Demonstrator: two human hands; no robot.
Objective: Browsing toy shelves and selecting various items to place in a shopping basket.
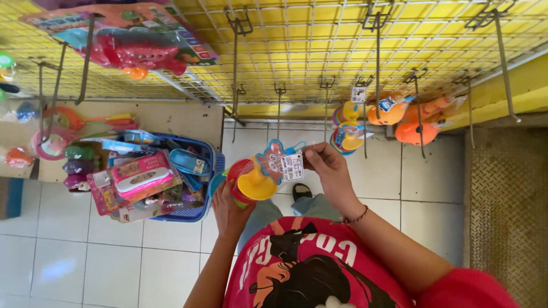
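I look straight down a yellow wire display wall [319,40] at my own hands. My left hand [228,208] cups the underside of a packaged toy [254,181] with a yellow duck-like shape and a red mesh part. My right hand [325,165] pinches the top of the same pack by its card header with a white label [292,167]. Similar packed toys [347,128] hang from hooks just beyond my right hand.
A blue basket [197,214] full of packed toys stands on the white tiled floor at my left. Orange toys [415,130] hang further right. Several bare metal hooks [278,108] jut from the grid. More toys hang at left, and a large red packed toy [134,43] hangs above.
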